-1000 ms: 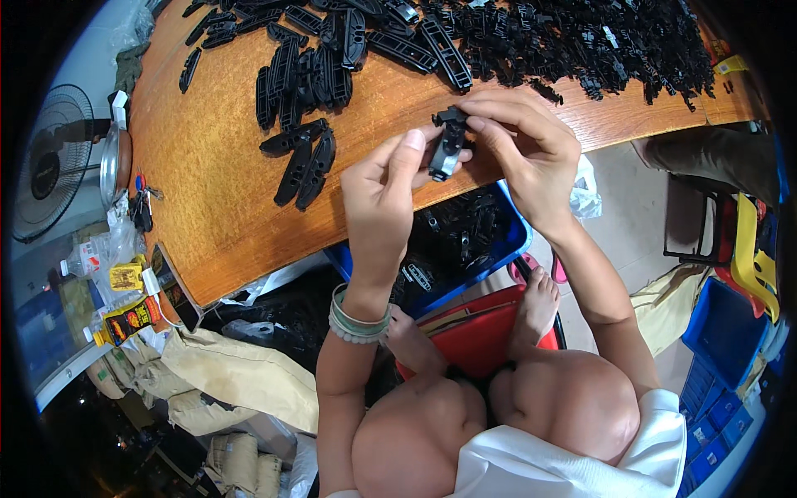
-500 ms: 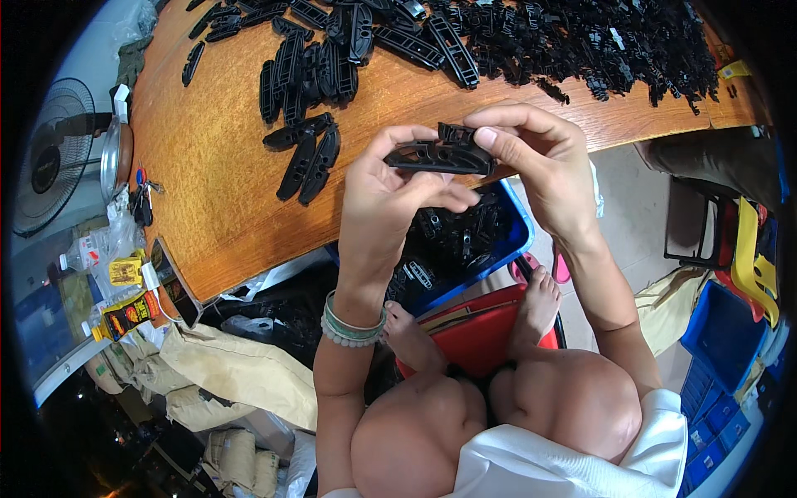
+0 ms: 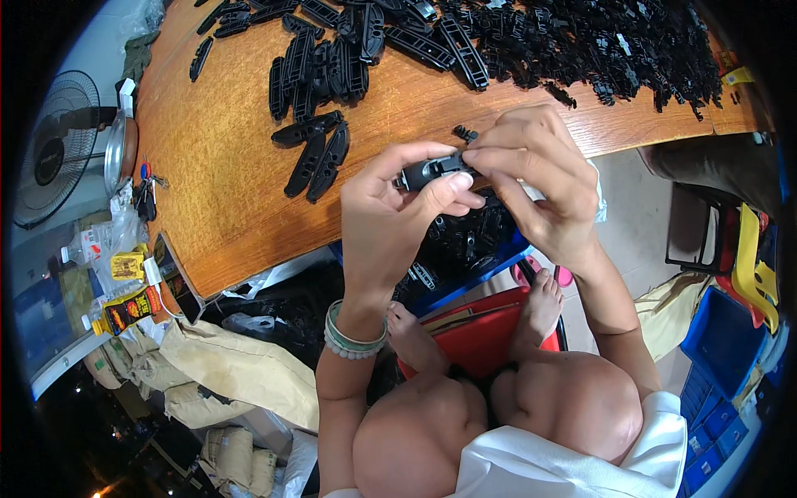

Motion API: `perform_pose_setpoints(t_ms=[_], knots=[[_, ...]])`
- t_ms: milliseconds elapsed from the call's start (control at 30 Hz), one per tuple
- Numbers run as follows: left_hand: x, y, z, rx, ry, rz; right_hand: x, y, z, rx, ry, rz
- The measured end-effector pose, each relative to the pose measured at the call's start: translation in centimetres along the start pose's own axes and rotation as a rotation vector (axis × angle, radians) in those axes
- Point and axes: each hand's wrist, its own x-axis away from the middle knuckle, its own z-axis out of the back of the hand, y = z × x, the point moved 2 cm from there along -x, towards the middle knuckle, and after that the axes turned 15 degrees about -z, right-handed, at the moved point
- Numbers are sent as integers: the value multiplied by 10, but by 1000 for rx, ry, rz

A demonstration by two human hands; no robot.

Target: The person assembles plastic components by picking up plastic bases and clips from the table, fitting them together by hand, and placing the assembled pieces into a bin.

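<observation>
Over the table's front edge, my left hand (image 3: 390, 195) grips an oblong black plastic part (image 3: 425, 171) between thumb and fingers. The part is turned so that a slotted face shows. My right hand (image 3: 544, 170) is closed at the part's right end, its bent fingertips covering that end. A small black clip-like piece (image 3: 465, 133) shows just beyond the right fingertips; whether it is held or lies on the table I cannot tell. To the left of my hands, several finished-looking oblong black parts (image 3: 320, 153) lie on the wooden table (image 3: 224, 183).
A heap of small black pieces (image 3: 589, 50) covers the table's far right, with more oblong parts (image 3: 332, 66) at the far middle. Below my hands stands a blue bin (image 3: 490, 270) of black parts, near a red container (image 3: 473, 332). A fan (image 3: 58, 149) is at left.
The oblong part has been turned in my left hand and now shows a different face. My right hand has shifted, its fingers now bent over the part's right end.
</observation>
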Motion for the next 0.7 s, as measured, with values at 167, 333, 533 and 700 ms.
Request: perform_pose_setpoints(t_ms=[167,333,533,700], knots=[[7,4,8,-172,-92,-164,11,-4,-7,-354,-110,-491],[19,3,9,-273,-223,-205,19,-1,2,-335,-218,-481],[35,-13,18,-223,-204,-200,39,-5,-8,-352,-247,-608],[38,-7,26,-571,-115,-437,40,-7,-6,-305,-407,-646]])
